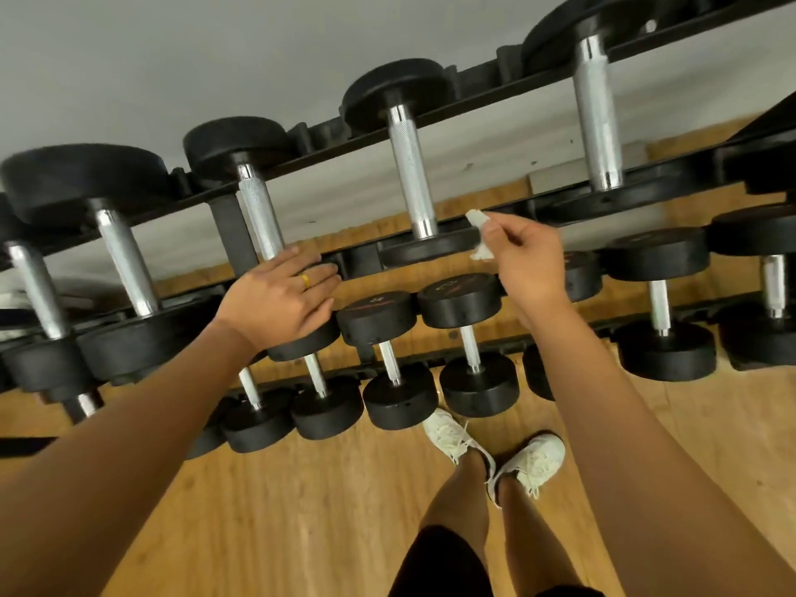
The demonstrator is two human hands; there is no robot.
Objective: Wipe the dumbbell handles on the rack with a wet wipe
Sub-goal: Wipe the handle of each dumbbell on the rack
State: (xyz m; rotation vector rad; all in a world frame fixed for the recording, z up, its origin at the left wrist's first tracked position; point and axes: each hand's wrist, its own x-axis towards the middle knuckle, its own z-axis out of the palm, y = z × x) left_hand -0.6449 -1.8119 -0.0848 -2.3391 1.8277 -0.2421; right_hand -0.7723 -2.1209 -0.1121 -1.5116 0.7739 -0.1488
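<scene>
We count five dumbbells (409, 174) on the upper rail and at least six more on the lower rail (474, 338); an arm partly hides others. We also count two hands (280, 295) (525, 256), one wipe (482, 234), one ring (305, 280) and two shoes (452, 437).

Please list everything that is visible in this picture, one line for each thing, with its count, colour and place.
rack: one, black, two tiers along the wall.
upper dumbbells: five in view, black ends, silver knurled handles, top tier.
lower dumbbells: a row, exact count unclear, black, smaller, bottom tier.
wet wipe: one, white, crumpled, pinched in the right hand.
floor: wood, light brown.
wall: grey, behind the rack.
shoes: two, white, on the floor.
ring: one, yellow, on the left hand.
left hand: flat on a dumbbell end.
right hand: beside the middle upper dumbbell.
</scene>
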